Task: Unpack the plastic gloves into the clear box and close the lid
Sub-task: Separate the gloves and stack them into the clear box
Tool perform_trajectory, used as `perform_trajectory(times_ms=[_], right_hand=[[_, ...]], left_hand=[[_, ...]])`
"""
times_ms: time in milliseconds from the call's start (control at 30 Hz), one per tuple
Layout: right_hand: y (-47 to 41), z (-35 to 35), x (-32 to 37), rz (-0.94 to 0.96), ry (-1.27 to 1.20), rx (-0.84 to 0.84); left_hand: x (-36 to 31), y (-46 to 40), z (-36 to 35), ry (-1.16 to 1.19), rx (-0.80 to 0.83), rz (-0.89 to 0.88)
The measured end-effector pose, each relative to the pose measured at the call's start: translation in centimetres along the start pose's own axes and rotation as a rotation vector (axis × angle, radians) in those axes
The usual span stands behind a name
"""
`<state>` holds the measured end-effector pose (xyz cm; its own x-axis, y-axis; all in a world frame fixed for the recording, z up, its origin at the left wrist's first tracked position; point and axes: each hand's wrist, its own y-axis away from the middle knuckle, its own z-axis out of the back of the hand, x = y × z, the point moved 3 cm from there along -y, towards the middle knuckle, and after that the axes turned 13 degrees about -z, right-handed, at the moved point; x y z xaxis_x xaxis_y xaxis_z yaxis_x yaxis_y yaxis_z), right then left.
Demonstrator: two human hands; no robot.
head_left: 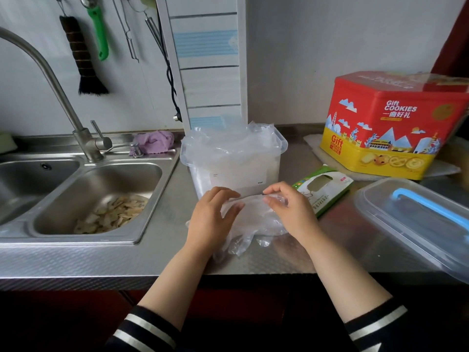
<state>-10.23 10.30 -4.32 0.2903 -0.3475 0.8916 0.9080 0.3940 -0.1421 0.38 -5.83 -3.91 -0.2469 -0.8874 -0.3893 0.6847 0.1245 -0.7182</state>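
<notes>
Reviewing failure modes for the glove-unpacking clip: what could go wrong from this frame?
1. The clear box already bulges with gloves above its rim, so more may spill or jam the lid.
2. The loose glove stack under the left hand and right hand lies near the counter edge and could slide off.
3. The lid overhangs that edge.

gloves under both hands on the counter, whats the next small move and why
Probably gather the loose plastic gloves and lift them up into the clear box. Both hands, left and right, already pinch the stack flat on the counter just in front of the box, which stands open with gloves already bulging over its rim. The lid lies off to the right.
</notes>
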Motion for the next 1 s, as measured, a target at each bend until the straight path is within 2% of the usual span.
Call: perform_trajectory(times_ms=[167,234,367,567,634,767,867,1001], right_hand=[[-0.2,-0.1,-0.3,-0.016,0.003,-0.018],[-0.2,-0.1,-0.3,-0.018,-0.004,-0.021],[0.0,-0.4,0.0,0.016,-0.018,-0.02],[-0.2,0.0,0.1,0.016,-0.028,-0.057],[-0.1,0.1,0.2,0.019,-0.043,-0.07],[0.0,0.2,0.5,0.041,-0.076,-0.103],[0.3,0.7,0.7,0.03,-0.162,-0.112],[0.2,0.4,0.5,-0.08,-0.229,0.008]], left_hand=[[0.0,0.0,-0.1,-0.017,0.017,0.042],[-0.2,0.0,0.0,-0.007,-0.001,0.008],[-0.5,-0.6,-0.7,-0.041,0.084,-0.108],[-1.5,-2.2,-1.1,0.061,0.061,0.047],[-1.5,-3.0,-0.9,0.085,0.123,0.094],[-2.5,-4.6,-1.3,0.094,0.405,0.102],[-2.8,-5.7,-1.3,0.064,0.377,0.089],[-3.0,-7.1,-0.7,0.086,0.365,0.074]])
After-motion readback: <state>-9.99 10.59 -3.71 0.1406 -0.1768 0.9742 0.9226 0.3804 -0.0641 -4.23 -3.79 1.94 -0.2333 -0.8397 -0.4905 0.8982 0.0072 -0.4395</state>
